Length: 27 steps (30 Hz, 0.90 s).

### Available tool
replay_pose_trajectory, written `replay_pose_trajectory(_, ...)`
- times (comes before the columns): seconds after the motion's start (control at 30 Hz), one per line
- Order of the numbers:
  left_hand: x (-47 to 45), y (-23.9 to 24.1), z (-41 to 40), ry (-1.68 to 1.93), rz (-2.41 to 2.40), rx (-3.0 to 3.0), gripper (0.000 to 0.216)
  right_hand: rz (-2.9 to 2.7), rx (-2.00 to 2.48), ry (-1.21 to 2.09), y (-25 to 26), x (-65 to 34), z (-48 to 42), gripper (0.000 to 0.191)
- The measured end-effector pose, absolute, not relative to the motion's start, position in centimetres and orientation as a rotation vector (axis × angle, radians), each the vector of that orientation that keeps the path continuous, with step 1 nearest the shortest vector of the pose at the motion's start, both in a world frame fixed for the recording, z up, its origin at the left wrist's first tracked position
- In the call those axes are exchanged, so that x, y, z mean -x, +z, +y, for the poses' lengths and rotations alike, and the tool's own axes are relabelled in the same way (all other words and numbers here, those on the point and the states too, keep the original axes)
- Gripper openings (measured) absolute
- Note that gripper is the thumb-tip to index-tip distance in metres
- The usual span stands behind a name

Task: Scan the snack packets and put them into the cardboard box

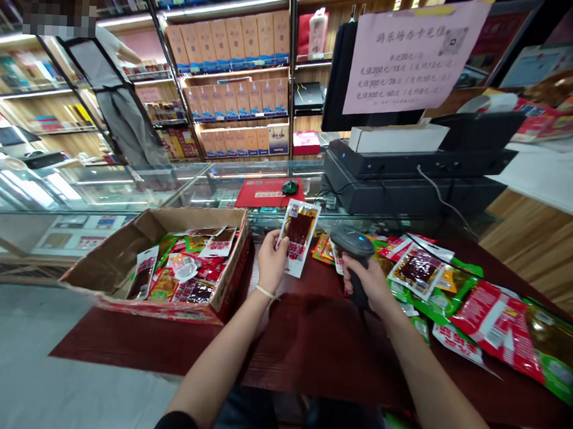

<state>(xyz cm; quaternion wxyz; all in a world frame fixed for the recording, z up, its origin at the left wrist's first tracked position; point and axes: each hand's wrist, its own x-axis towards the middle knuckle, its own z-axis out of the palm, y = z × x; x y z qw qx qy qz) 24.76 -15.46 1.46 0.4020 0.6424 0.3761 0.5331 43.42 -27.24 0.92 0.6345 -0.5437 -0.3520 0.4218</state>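
Note:
In the head view my left hand (271,260) pinches the left edge of a snack packet (298,234), white-bordered with a dark brown window and red print, held upright over the dark red table. My right hand (367,276) is wrapped round the handle of a black barcode scanner (355,242), whose head points toward the packet with a small blue light on top. To the left, a cardboard box (229,295) holds several similar packets (142,274). On the right lies a pile of red, green and white snack packets (496,328), partly behind my right hand and forearm.
Behind the table (308,350) runs a glass counter (196,184) with a red mouse pad (254,191) and mouse (290,187). A monitor carrying a pink paper sign (405,60) stands on a black cash drawer (398,188). A black cable crosses the packets. A person (124,97) stands at the back left.

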Motion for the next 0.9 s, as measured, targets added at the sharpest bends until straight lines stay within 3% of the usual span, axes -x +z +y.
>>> replay_pose_trajectory(0.3,-16.4,8.7,-14.9,1.412,0.726,-1.626,0.04,-0.91,1.131,1.01,4.6,-39.9,-26.2,0.03)
replay_pose_trajectory(0.47,-9.1,8.7,-12.9,1.498,0.964,-1.742,0.045,-0.978,1.093,1.065,5.0,-37.1,-25.1,0.029)
replay_pose_trajectory(0.63,-4.7,7.3,-11.3,1.272,1.458,-2.018,0.04,-0.996,1.113,1.109,4.8,-35.4,-24.1,0.029)
replay_pose_trajectory(0.9,-6.3,7.4,-12.5,1.229,1.296,-1.978,0.03,-0.984,1.121,1.09,4.7,-35.8,-24.0,0.029)
